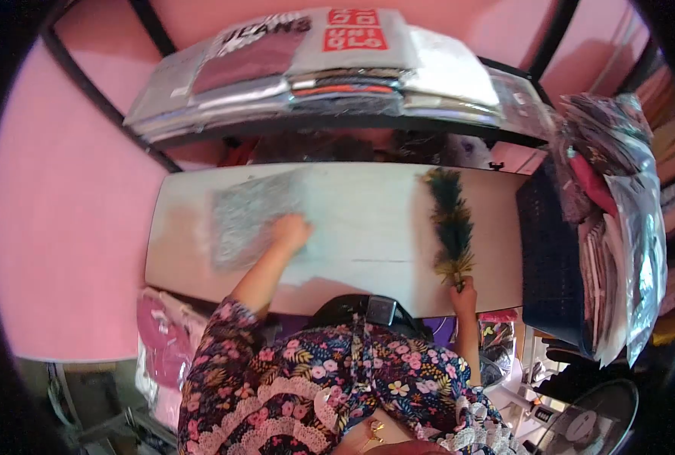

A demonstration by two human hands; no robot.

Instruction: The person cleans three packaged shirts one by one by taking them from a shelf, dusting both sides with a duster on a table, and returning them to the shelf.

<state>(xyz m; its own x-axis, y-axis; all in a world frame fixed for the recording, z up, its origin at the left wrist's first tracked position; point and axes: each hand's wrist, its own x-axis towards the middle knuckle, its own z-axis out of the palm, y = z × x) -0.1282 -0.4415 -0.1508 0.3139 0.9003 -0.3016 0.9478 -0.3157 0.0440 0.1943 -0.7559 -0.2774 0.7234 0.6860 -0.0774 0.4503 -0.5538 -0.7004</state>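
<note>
My left hand [292, 231] is closed at the right edge of a grey, shiny plastic-wrapped package [246, 212] on the left half of the white table [360, 220]. The package is blurred by motion, and its contents cannot be made out. Over at the right side of the table, my right hand [465, 294] is wrapped round the near end of a long, bushy dark green feather duster [453, 224] with yellow-gold tufts at both ends. The duster points away from me across the tabletop.
Above the table's far edge runs a shelf [337, 125] stacked with bagged folded clothes [254, 61]. A dark blue basket [553, 258] stands at the right edge, with more bagged clothes [618, 227] beside it. A fan [591, 425] is at lower right. Pink bagged garments [163, 341] lie lower left.
</note>
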